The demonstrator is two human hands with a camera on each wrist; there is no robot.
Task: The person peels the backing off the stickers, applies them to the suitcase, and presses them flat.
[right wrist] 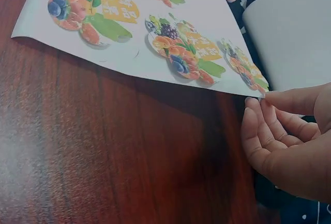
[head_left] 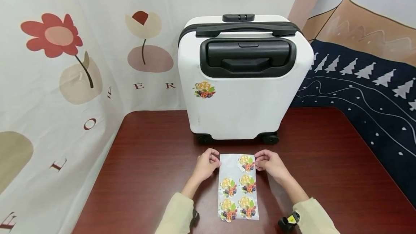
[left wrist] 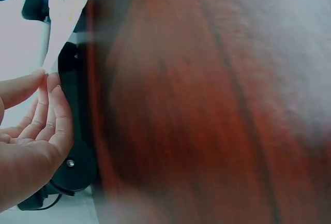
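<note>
Between the two hands is a white sticker sheet (head_left: 232, 190) bearing several fruit stickers, with a bare spot at its upper left. My left hand (head_left: 205, 164) pinches the sheet's upper left edge between thumb and fingertips, also visible in the left wrist view. At the upper right corner, my right hand (head_left: 272, 163) pinches the sheet beside the top fruit sticker (right wrist: 245, 69). In the right wrist view the near edge of the sheet is lifted off the tabletop. Behind it stands a white suitcase (head_left: 240, 107), upright, with one fruit sticker (head_left: 204, 90) on its left side.
The suitcase's black wheels (head_left: 204, 139) stand on the dark red wooden table (head_left: 146, 176), just beyond the hands. A printed white cloth (head_left: 107, 28) hangs at the back and left. A dark blue patterned cloth (head_left: 367, 100) hangs at the right.
</note>
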